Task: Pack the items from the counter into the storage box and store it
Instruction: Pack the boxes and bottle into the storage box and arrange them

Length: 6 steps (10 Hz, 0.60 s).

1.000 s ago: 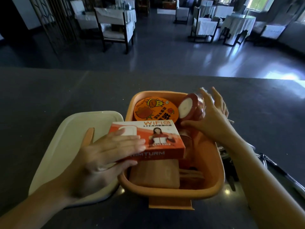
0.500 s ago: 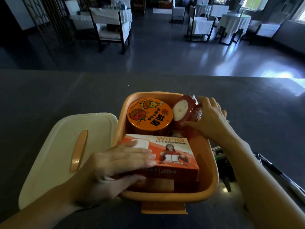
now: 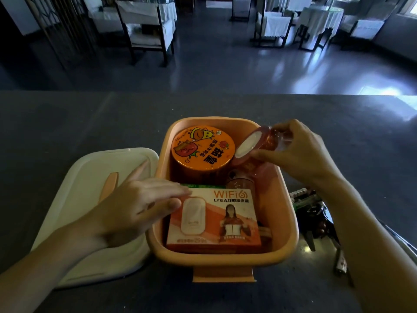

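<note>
Two bare forearms, no sleeves anywhere up to the frame edge. Left hand (image 3: 133, 208) and right hand (image 3: 300, 152) ungloved, without rings, watch or wristband. Fingernails short and unpainted. Fingers (image 3: 167, 192) slender, knuckles smooth.

The left hand (image 3: 137, 206) lies flat, fingers extended rightward; the right hand (image 3: 293, 152) is raised, fingers curled in a pinch.
</note>
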{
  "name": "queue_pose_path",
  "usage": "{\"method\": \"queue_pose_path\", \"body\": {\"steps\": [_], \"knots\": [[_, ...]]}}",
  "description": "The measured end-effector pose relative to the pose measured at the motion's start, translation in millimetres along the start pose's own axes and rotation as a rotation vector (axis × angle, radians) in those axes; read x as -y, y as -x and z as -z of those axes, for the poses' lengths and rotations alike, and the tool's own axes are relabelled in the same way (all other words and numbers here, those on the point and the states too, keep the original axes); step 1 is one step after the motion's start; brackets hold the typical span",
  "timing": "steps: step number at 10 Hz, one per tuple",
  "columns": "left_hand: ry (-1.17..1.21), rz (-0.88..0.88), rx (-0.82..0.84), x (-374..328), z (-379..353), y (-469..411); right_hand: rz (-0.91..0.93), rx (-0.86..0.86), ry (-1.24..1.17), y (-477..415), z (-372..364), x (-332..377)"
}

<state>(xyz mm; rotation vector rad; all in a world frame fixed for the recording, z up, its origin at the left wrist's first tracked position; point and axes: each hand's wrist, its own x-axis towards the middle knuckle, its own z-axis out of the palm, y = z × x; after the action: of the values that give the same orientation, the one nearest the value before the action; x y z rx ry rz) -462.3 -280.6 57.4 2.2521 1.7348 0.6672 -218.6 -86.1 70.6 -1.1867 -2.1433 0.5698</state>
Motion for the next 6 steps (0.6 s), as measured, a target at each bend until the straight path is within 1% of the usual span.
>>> {"method": "queue_pose_path", "body": {"steps": [1,2,3,4,5,6], "knots": [[0.007,0.081,-0.046,5,-2,-8,-0.028,-0.009,-0.052,11,4,7],[0.05,0.113,-0.13,6,-2,-17,-0.023,0.146,-0.014,26,-1,19],[0.058,0.164,-0.12,5,0,-24,0.075,0.512,0.237,34,-9,18],[0.096,0.17,-0.08,2,-1,-29,0.055,0.459,0.019,35,-7,15],[0.053,0.179,0.004,-4,-2,-36,0.0,0.233,-0.211,37,-8,14],[0.048,0.188,0.061,-7,-6,-40,-0.058,0.179,-0.326,35,-9,12]]}}
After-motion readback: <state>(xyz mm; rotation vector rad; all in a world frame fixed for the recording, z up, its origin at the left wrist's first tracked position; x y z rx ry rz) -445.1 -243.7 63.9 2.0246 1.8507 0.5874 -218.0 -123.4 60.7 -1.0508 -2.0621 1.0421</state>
